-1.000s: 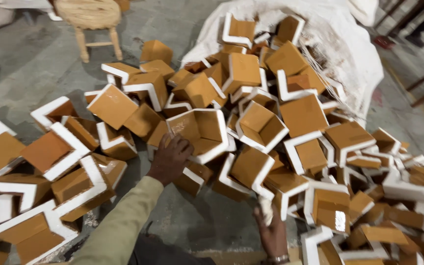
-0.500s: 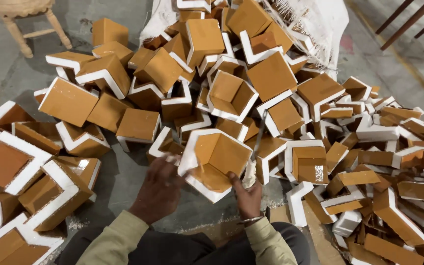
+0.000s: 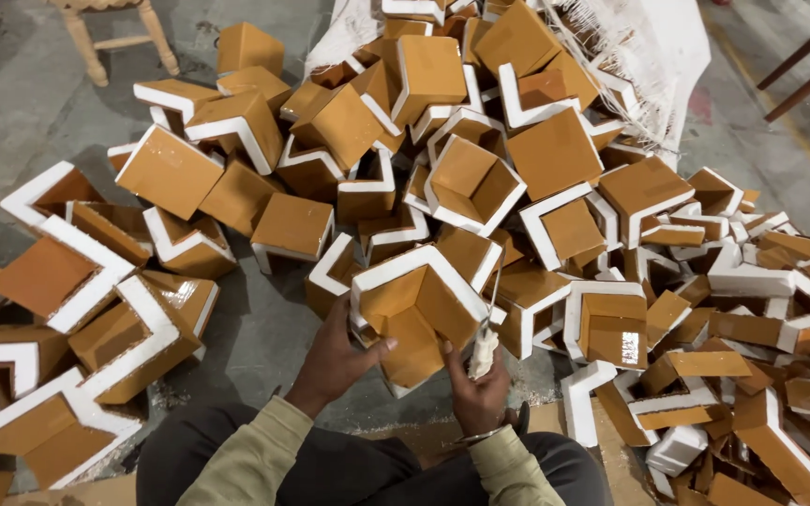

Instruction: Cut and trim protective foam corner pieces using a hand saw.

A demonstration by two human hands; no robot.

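Foam corner piece [image 3: 419,314] now lifted closer, both hands [image 3: 335,361] gripping it, pile [image 3: 480,150] unchanged

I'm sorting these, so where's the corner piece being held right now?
The brown-and-white corner piece is low centre in the head view, between the left hand and right hand, before the pile.

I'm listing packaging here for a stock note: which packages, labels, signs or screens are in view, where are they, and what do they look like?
Corner protector: held in the left hand and right hand; three-sided, brown faces, white foam edges.
Pile of corner protectors: heaped on the floor ahead; same brown and white.
White woven sack: top right, under the pile, frayed.
No labels, signs or screens show.
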